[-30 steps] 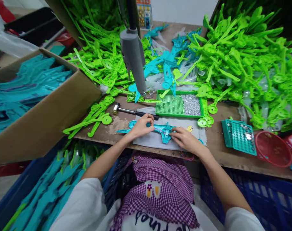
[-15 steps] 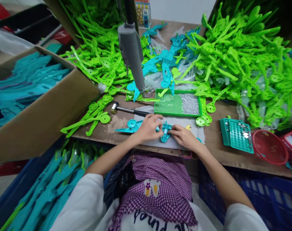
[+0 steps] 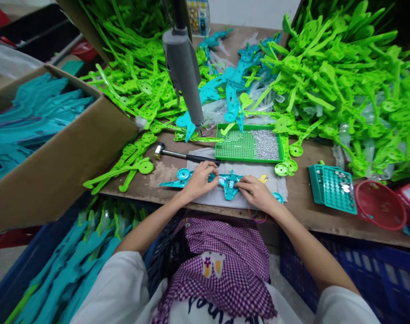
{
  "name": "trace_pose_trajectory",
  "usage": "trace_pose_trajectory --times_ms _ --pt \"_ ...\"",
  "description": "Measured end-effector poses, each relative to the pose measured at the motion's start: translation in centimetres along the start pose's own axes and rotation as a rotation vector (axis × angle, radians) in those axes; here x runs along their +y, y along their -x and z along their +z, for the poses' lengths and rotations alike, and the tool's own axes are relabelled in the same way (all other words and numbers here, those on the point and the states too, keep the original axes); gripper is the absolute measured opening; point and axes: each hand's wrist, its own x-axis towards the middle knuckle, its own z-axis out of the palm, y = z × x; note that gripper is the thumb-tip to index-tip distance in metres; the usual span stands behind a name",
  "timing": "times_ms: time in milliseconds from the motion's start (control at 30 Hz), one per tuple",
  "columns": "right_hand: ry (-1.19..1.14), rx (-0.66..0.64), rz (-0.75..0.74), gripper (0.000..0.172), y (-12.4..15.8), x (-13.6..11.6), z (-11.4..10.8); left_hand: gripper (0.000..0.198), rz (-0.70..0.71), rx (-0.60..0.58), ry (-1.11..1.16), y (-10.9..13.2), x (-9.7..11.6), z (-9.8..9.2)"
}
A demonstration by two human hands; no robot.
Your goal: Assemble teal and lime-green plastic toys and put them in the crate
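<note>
A blue plastic part [image 3: 230, 185] lies on a grey cloth [image 3: 211, 199] near the table's front edge, its long arm reaching left to a round disc. My left hand [image 3: 202, 181] is over the left side of this part, thumb and fingers bent close together; whatever lies between the fingertips is too small to tell. On the other side, my right hand [image 3: 254, 191] pinches the part's right edge near its middle. Behind my left hand, a hammer [image 3: 178, 154] rests with its black handle pointing right.
Behind the cloth are a green tray [image 3: 239, 146] of small metal pieces and a hanging grey power screwdriver [image 3: 184, 72]. Green parts [image 3: 326, 81] are heaped behind. A cardboard box [image 3: 73, 139] stands left; teal trays [image 3: 336, 189] and a red basket [image 3: 380, 204] sit right.
My left hand has moved slightly left and down, its fingers drawing closer together and uncovering more of the blue part. My right hand has shifted slightly left.
</note>
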Motion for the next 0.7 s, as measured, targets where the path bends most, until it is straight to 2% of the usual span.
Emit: trace_pose_trajectory --times_ms 100,233,400,467,567,633,700 --pt "0.040 -0.003 0.006 0.028 0.1 -0.1 0.2 0.008 0.043 0.009 0.090 -0.5 0.2 0.2" --pt "-0.069 0.074 0.111 0.024 0.0 -0.2 0.5 0.009 0.055 0.037 0.074 -1.4 -0.2 1.0" --pt "-0.091 0.047 0.059 0.025 0.2 -0.1 0.2 0.006 0.070 0.051 0.115 -1.1 0.1 0.8" --pt "-0.151 0.064 0.045 0.026 0.4 0.0 -0.1 0.004 0.077 0.137 0.074 -0.8 0.6 -0.3" --pt "-0.265 0.118 0.057 0.030 0.6 0.2 -0.3 0.003 0.036 0.388 -0.079 -0.4 0.5 -3.0" --pt "-0.308 0.142 0.069 0.031 0.6 0.5 -0.4 0.005 -0.058 0.532 -0.167 -0.1 -0.7 -5.0" --pt "-0.338 0.153 0.075 0.030 0.6 0.7 -0.6 0.006 -0.181 0.613 -0.231 0.7 -2.8 -6.7"
